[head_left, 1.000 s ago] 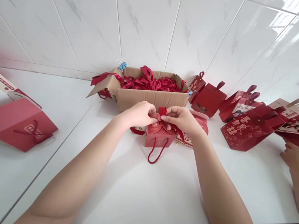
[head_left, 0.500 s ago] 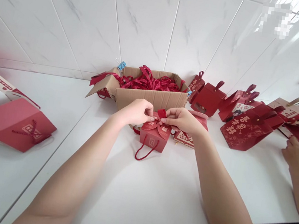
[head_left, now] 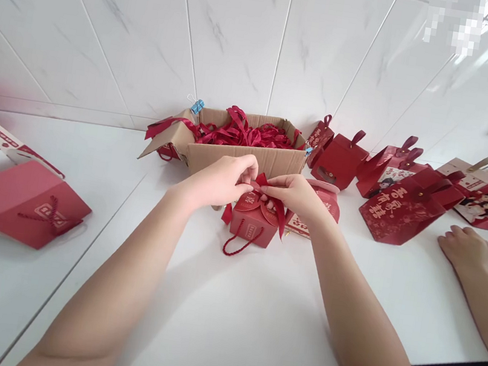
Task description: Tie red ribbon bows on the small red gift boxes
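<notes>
A small red gift box (head_left: 253, 226) stands on the white table in front of me, its rope handle (head_left: 241, 248) hanging down the near side. Over its top lies a red ribbon (head_left: 282, 218), with tails falling on both sides. My left hand (head_left: 228, 182) is closed in a pinch on the ribbon at the left of the box top. From the right, my right hand (head_left: 293, 194) pinches the same ribbon, fingers pressed together over the lid. The exact shape of the ribbon between my fingertips is partly hidden.
Behind the box is a cardboard carton (head_left: 247, 162) full of red ribbons (head_left: 257, 136). Another decorated box (head_left: 306, 224) stands just right. Several red gift boxes (head_left: 405, 207) line the right, near another person's hand (head_left: 468, 248). Flattened boxes (head_left: 26, 196) lie left.
The ribbon's tails now hang down both sides of the box, and my hands have shifted slightly on it. The other person's hand has left a red box and come down onto the table.
</notes>
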Tool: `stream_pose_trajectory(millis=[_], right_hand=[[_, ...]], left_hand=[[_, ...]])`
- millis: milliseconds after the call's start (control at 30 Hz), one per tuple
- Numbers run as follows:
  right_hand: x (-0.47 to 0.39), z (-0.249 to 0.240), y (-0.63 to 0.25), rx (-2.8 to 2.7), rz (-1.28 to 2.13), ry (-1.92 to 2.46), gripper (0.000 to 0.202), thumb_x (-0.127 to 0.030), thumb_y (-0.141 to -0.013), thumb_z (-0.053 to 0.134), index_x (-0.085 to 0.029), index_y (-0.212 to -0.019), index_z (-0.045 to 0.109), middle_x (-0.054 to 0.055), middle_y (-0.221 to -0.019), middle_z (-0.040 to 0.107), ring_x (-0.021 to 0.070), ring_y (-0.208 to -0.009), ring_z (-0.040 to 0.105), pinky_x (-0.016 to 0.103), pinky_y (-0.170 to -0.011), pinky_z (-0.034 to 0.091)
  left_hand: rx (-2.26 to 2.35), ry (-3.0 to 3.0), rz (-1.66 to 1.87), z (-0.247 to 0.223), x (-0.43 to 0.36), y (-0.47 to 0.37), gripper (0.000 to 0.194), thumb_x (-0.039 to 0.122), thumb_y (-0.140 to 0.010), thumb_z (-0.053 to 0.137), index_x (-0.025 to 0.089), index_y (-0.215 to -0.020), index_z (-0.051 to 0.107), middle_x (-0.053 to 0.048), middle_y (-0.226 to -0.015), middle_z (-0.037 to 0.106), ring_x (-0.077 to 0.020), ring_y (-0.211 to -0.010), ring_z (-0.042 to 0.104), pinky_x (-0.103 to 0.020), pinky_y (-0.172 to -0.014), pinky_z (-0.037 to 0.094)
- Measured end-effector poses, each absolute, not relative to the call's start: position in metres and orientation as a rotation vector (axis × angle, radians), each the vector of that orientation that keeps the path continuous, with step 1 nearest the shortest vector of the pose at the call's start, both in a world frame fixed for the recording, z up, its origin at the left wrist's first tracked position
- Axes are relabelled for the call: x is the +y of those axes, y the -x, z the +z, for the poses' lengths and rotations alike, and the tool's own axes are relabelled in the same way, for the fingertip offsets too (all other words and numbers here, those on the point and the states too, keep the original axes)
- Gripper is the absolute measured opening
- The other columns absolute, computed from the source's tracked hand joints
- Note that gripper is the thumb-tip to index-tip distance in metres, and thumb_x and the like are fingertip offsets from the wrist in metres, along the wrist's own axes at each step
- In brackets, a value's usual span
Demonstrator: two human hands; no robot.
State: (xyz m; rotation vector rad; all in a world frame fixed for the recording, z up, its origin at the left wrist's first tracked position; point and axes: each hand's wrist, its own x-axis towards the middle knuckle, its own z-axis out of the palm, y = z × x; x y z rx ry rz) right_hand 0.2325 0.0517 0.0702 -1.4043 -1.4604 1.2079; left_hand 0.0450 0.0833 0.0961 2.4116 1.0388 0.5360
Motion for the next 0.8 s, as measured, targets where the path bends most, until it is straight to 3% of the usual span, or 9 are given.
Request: stream_pose_trajectory(millis=[200,333,467,600,800], right_hand=[[0.046,0.074,-0.228,-1.625,1.148,1.393,0.016,-0.013,-0.076,0.060,-0.015,-0.060,0.065,0.003,-0.061,0.064,0.0093,-0.051,0.056,0.020,-0.046,0.044],[0.041,0.076,-0.226,-1.779,1.172,1.331,0.018,-0.015,-0.079,0.055,-0.016,-0.063,0.063,0.002,-0.058,0.062,0.0093,-0.051,0.055,0.021,-0.050,0.044],[0.041,0.077,-0.228,-1.834,1.221,1.327,0.019,-0.017,-0.082,0.051,-0.016,-0.065,0.060,0.001,-0.053,0.059,0.0096,-0.050,0.052,0.022,-0.050,0.042],[0.042,0.076,-0.229,-1.851,1.289,1.301,0.019,-0.028,-0.085,0.055,-0.016,-0.072,0.062,0.002,-0.058,0.059,0.0105,-0.054,0.053,0.023,-0.051,0.041],[0.043,0.074,-0.226,-1.731,1.288,1.334,0.035,-0.045,-0.081,0.062,-0.016,-0.063,0.054,-0.005,-0.053,0.047,0.0052,-0.047,0.038,0.023,-0.046,0.027]], left_hand=[[0.883,-2.433,0.668,0.100,0.077,-0.050,0.025,0.011,-0.084,0.039,0.025,-0.099,0.053,-0.001,-0.096,0.064,-0.0141,-0.073,0.058,-0.027,-0.062,0.044],[0.884,-2.450,0.743,0.101,0.075,-0.054,0.021,0.014,-0.084,0.042,0.023,-0.098,0.057,-0.002,-0.096,0.065,-0.0137,-0.070,0.057,-0.027,-0.061,0.044],[0.828,-2.410,0.771,0.100,0.077,-0.053,0.020,0.016,-0.085,0.045,0.022,-0.098,0.058,-0.002,-0.100,0.066,-0.0156,-0.082,0.061,-0.028,-0.069,0.047],[0.794,-2.366,0.780,0.099,0.077,-0.053,0.020,0.016,-0.084,0.048,0.022,-0.099,0.059,-0.002,-0.100,0.065,-0.0165,-0.089,0.062,-0.029,-0.074,0.049],[0.744,-2.149,0.914,0.098,0.078,-0.056,0.033,0.015,-0.079,0.054,0.023,-0.111,0.050,-0.004,-0.103,0.059,-0.0166,-0.097,0.061,-0.029,-0.080,0.051]])
